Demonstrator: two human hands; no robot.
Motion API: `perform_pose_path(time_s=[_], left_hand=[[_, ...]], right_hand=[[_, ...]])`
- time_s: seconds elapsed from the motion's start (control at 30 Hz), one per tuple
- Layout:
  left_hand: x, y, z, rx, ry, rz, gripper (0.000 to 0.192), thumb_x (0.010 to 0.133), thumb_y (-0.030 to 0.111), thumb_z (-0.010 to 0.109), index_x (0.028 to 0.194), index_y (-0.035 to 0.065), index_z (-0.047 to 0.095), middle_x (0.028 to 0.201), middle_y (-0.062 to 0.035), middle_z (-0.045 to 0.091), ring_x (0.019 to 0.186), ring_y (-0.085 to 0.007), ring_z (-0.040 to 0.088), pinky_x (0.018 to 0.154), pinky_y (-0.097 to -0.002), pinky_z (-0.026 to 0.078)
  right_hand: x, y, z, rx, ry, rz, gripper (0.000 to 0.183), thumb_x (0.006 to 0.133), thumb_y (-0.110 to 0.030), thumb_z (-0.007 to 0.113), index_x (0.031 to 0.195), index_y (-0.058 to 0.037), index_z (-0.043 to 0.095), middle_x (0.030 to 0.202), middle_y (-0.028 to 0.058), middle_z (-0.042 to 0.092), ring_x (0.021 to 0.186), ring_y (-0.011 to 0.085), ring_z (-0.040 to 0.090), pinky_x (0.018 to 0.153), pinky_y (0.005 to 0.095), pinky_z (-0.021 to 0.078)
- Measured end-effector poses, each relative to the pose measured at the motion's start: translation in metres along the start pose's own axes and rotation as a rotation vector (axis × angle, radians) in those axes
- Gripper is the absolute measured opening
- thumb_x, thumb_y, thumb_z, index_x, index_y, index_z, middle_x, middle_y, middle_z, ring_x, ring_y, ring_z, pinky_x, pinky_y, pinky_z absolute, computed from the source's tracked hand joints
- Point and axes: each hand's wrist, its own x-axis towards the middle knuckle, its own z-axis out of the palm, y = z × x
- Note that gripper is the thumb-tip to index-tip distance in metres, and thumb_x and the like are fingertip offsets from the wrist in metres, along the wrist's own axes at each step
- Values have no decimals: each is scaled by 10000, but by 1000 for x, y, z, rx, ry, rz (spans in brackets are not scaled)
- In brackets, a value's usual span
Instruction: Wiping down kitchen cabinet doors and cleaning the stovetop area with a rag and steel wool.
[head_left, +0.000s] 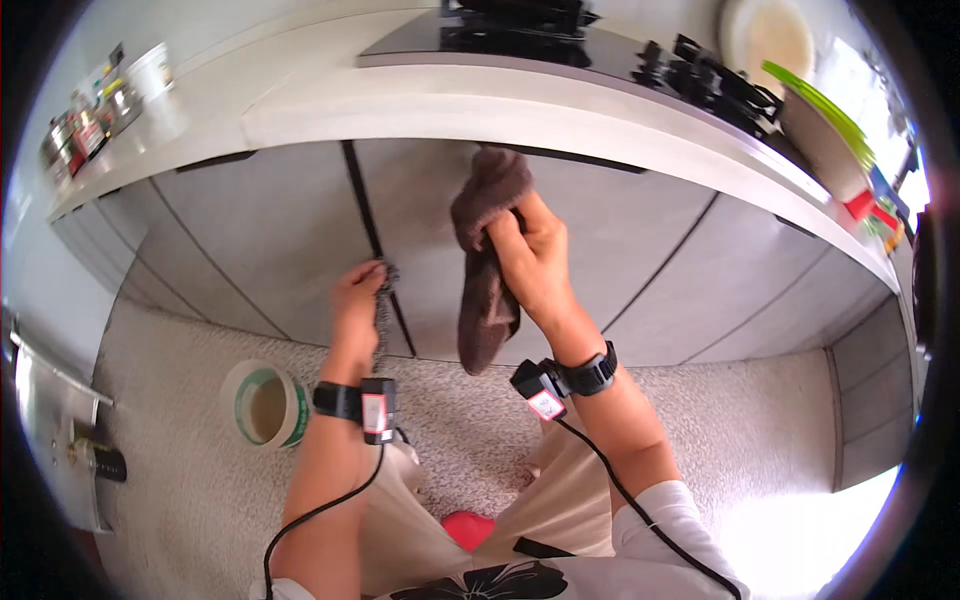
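Note:
My right hand (536, 259) grips a bunched brown cloth (486, 311), which hangs down in front of the grey cabinet doors (622, 240). The cloth's upper end reaches just under the countertop edge; whether it touches the door cannot be told. Lower and to the left, my left hand (352, 307) pinches a dark grey, rough-textured piece (384, 315), perhaps a rag or scourer, that trails downward past the wrist. It is partly hidden by the hand and its kind is unclear. Both wrists wear black straps with small cabled devices.
On the speckled floor (465, 420), a white-and-green bucket (300, 409) holds murky liquid. Above the doors runs a white countertop (322, 105) with a black gas hob (510, 49). Bottles (88, 131) stand at its left, a green-rimmed basin (825, 135) at its right.

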Motion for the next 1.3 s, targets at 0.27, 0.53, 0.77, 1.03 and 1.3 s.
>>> perform_pose_path(time_s=[0.27,0.53,0.77,1.03,1.3], left_hand=[[5,-10,0,6,53,67,206,752,72,599,929,-34,585,821,-54,595,725,-118,540,661,-233,422],[5,-5,-4,87,99,87,194,769,143,578,926,30,572,768,-20,578,612,-95,518,512,-237,417],[2,-3,-14,167,83,69,242,775,150,567,987,33,559,783,-31,588,602,-112,537,512,-244,428],[5,-7,-16,116,74,29,255,766,147,571,995,38,553,780,-41,589,599,-125,544,511,-246,431],[6,-9,-12,86,54,69,204,766,145,549,938,35,550,752,-33,575,606,-124,541,517,-236,425]], right_hand=[[-21,-3,-142,-758,451,-343,188,744,-39,497,923,-6,546,812,108,500,688,221,512,608,292,427],[-11,14,-186,-1097,578,-233,312,712,-125,530,1024,-110,543,866,137,472,646,312,538,530,376,459],[-13,29,-216,-1099,722,-224,298,721,-139,532,1018,-136,550,816,111,492,647,296,545,516,368,456],[-8,24,-197,-1089,692,-293,325,751,-143,517,1069,-83,493,844,160,470,607,332,534,504,383,458],[-19,33,-250,-1217,704,-169,362,748,-157,516,1104,-104,473,971,200,499,670,357,548,532,404,471]])
